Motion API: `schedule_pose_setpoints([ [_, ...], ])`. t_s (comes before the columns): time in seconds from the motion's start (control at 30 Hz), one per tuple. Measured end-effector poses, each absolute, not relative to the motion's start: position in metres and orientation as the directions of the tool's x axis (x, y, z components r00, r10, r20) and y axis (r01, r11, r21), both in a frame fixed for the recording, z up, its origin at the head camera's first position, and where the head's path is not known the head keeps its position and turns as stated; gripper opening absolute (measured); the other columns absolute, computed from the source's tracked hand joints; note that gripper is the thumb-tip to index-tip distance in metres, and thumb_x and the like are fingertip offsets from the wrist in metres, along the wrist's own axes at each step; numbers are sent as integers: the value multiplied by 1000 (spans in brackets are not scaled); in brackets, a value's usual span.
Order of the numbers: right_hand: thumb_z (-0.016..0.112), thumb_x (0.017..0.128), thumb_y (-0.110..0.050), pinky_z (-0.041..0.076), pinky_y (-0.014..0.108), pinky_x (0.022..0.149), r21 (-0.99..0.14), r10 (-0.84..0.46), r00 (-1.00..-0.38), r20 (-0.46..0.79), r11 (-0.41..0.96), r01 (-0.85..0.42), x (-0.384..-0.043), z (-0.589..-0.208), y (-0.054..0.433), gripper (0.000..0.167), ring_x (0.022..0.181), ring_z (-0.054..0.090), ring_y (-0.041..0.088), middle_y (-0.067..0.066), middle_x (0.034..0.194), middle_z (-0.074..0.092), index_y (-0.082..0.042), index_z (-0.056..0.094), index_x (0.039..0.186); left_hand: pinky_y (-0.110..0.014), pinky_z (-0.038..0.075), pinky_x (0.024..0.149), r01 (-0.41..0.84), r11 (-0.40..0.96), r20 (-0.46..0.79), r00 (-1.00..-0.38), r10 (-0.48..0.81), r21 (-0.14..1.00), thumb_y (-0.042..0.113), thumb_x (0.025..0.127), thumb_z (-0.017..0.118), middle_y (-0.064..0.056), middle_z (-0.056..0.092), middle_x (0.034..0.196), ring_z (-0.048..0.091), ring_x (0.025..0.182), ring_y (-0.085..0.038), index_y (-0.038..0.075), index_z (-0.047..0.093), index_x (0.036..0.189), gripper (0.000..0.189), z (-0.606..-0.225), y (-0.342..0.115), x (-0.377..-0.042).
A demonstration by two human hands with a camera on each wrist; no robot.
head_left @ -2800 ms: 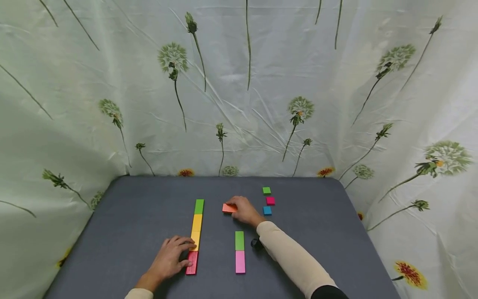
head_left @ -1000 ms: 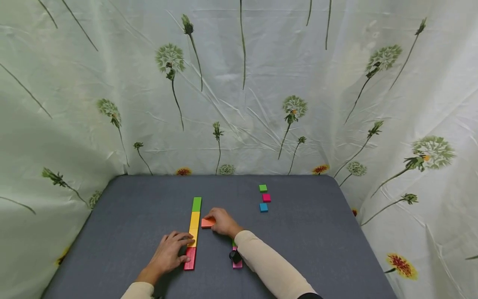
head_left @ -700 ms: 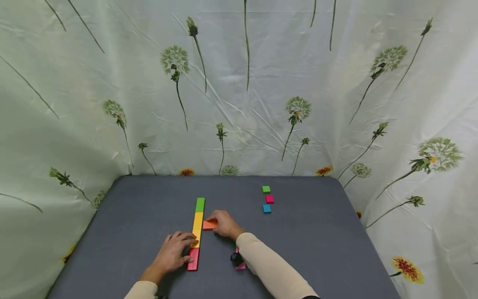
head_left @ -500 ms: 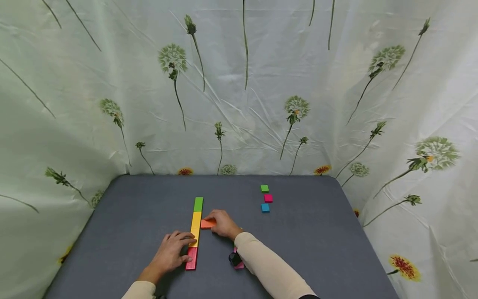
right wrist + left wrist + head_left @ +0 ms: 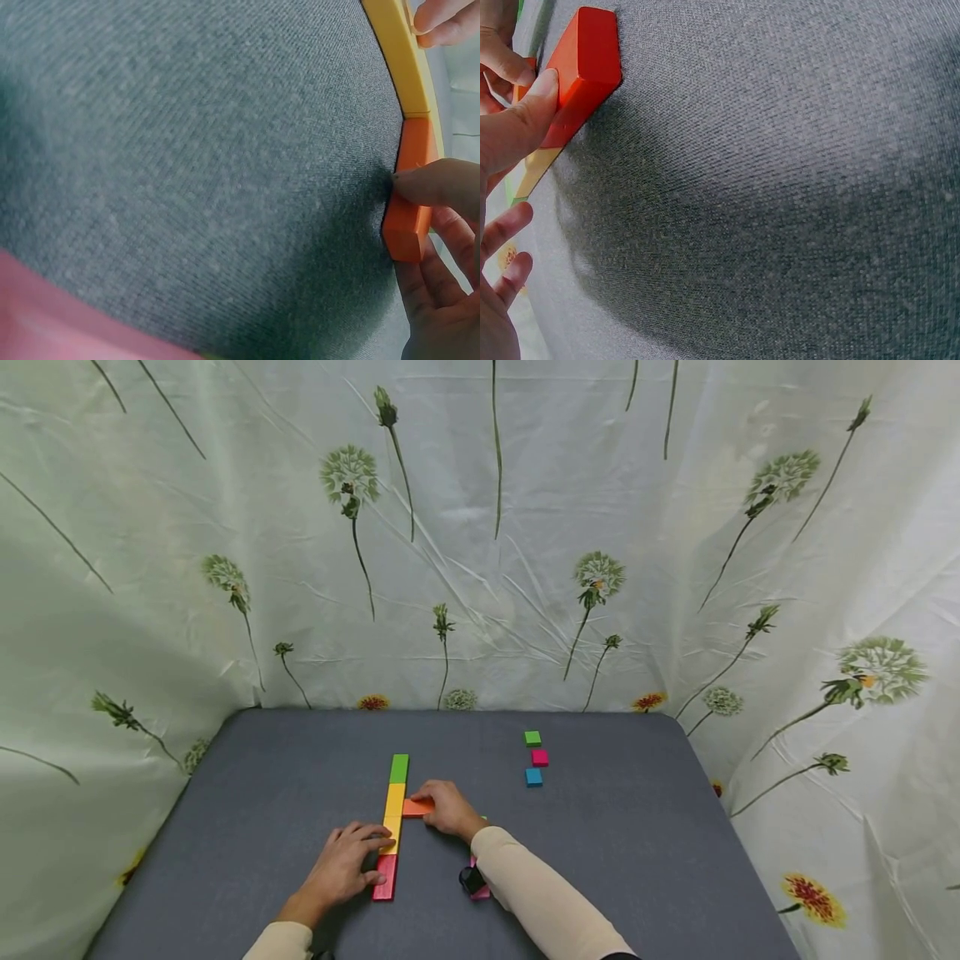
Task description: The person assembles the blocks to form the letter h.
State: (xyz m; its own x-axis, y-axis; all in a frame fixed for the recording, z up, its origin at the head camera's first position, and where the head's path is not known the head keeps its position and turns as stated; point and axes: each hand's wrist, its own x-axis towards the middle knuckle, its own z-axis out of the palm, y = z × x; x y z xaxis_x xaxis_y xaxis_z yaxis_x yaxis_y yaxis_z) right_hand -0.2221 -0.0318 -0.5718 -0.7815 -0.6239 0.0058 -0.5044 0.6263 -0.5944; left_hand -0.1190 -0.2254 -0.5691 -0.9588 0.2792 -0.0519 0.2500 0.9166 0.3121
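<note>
A straight row of flat blocks lies on the table: a green block [image 5: 400, 769], two yellow blocks [image 5: 394, 799] and a red block [image 5: 385, 887] nearest me. My left hand [image 5: 339, 867] rests at the row's near end, fingertips on the nearer yellow block and thumb on the red one. In the left wrist view the thumb presses against the red block [image 5: 592, 52], other fingers spread. My right hand [image 5: 450, 811] pinches an orange block [image 5: 415, 809] between thumb and fingers. Its left end meets the row's right side at the farther yellow block [image 5: 397, 60], crosswise to the row.
Farther right lie small green [image 5: 532, 738], crimson [image 5: 540, 758] and blue [image 5: 533, 777] square blocks. A pink block [image 5: 481, 893] is partly hidden under my right forearm, with a sliver of green beyond it. A flower-printed curtain [image 5: 480, 568] hangs behind the grey table [image 5: 637, 843].
My right hand has brought the orange block leftward and nearer me, up against the row's side. My right forearm now covers part of the pink and green pair. The left hand has stayed put.
</note>
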Motion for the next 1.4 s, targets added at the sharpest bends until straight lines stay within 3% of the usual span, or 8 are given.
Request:
schedule_pose_setpoints([
  [0.4, 73, 75, 4, 45, 25, 90, -620, -602, -798, 6, 624, -475, -222, -576, -26, 39, 100, 59, 12, 0, 105, 66, -8, 72, 112, -47, 38, 90, 269, 917, -58, -953, 298, 296, 30, 68, 86, 6, 60, 118, 51, 111, -20, 19, 74, 108, 44, -570, -220, -120],
  [0.7, 79, 76, -7, 45, 33, 92, -673, -551, -834, 34, 604, -427, -232, -571, -2, 40, 103, 58, 18, 4, 109, 63, -9, 70, 114, -49, 37, 90, 265, 917, -64, -953, 296, 297, 32, 67, 87, 5, 61, 118, 51, 111, -21, 19, 74, 108, 45, -570, -219, -121],
  [1.1, 76, 77, -2, 42, 46, 93, -683, -335, -932, 139, 649, -335, -250, -572, 71, 33, 106, 56, 29, 9, 107, 62, -4, 71, 109, -50, 37, 91, 255, 922, -72, -955, 287, 292, 31, 66, 87, 4, 61, 117, 50, 110, -22, 18, 73, 108, 46, -568, -223, -119],
  [1.3, 78, 72, 1, 40, 50, 91, -666, -227, -939, 258, 662, -344, -252, -577, 98, 31, 100, 56, 32, 11, 102, 61, -2, 72, 102, -50, 36, 92, 250, 921, -69, -957, 282, 297, 29, 66, 88, 4, 61, 118, 50, 111, -21, 17, 73, 109, 47, -568, -224, -118],
  [1.4, 78, 73, 1, 36, 53, 93, -677, -170, -951, 260, 670, -305, -250, -577, 107, 31, 100, 53, 33, 12, 104, 59, -2, 72, 103, -50, 36, 92, 251, 923, -72, -957, 282, 292, 29, 66, 87, 4, 61, 119, 50, 112, -22, 17, 73, 109, 46, -569, -224, -119],
])
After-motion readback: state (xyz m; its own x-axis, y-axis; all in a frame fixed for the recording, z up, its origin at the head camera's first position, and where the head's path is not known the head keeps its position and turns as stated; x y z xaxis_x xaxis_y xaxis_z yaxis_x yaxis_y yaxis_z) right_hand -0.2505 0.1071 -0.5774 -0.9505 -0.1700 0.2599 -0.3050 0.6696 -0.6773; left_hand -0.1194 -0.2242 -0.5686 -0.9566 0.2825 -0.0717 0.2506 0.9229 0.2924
